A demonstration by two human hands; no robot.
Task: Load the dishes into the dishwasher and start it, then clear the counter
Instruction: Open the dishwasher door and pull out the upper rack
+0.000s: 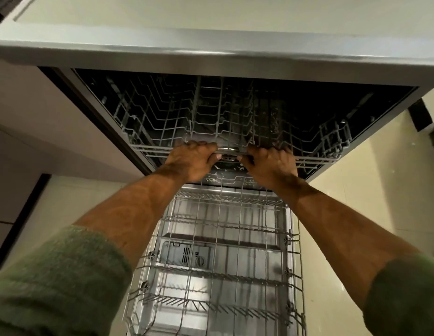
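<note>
I hold the front rail of the upper rack with both hands: my left hand curls over it left of centre, my right hand just beside it on the right. The rack sits mostly inside the dishwasher, under the front edge of the worktop. Below, the lower rack stands pulled out over the open door. Both racks look bare, so I judge loading has not begun; starting the machine and clearing the worktop remain.
</note>
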